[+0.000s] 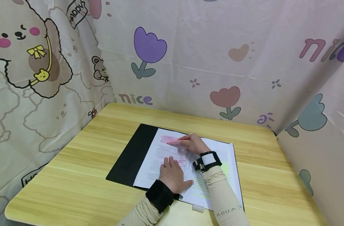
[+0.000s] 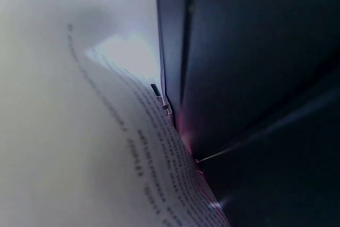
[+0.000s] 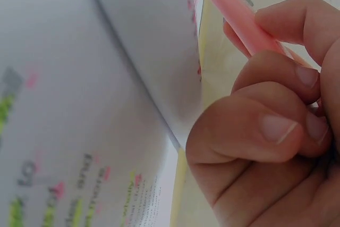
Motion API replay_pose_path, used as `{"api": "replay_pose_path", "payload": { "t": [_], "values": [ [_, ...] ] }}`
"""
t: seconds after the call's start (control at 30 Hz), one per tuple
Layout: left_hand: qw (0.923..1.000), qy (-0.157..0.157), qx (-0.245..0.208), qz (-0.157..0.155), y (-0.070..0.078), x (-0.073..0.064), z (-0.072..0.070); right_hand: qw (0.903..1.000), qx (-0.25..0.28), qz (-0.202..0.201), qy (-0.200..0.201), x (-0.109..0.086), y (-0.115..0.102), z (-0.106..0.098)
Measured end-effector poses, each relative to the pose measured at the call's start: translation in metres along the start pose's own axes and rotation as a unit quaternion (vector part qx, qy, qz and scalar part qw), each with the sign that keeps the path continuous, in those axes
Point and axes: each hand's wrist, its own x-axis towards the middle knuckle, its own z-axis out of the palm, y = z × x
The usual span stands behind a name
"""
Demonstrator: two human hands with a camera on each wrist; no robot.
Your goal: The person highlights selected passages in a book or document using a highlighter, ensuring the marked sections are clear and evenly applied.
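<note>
The pink pen (image 1: 174, 142) lies in the right hand (image 1: 193, 143), pinched between thumb and fingers, its shaft reaching out leftward past the fingertips. Its tip is at the upper part of the left page (image 1: 153, 166), just beside a block of pink-marked lines. In the right wrist view the other fingers are curled in toward the palm, below the pen.

Nearer the person, the left hand (image 1: 172, 175) rests on the lower part of that same page, fingers straight and pointing away from the body, thumb stretched out sideways toward the right page (image 1: 224, 153). It covers some of the print, while pink marks show just beyond its fingertips. The right page carries yellow-green highlighting, and the right hand, its black wristband (image 1: 210, 160) and the beige sleeve (image 1: 228, 197) lie across it, hiding a good part of the text.

Both pages sit in a black folder (image 1: 132, 153), whose bare dark strip shows along the left. A pale tab (image 1: 198, 208) sticks out at the near edge. The folder lies on a wood-grain table (image 1: 73, 175), with a patterned curtain (image 1: 188, 37) hanging behind
</note>
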Motion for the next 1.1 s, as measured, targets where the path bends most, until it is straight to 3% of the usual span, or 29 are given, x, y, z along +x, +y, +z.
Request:
{"api": "replay_pose_path", "payload": {
  "t": [1.1],
  "values": [
    [0.9999,0.001,-0.011,-0.001,0.001,0.0,0.0,0.9997,-0.008,0.023,0.004,-0.006,0.007,-0.013]
  ]
}}
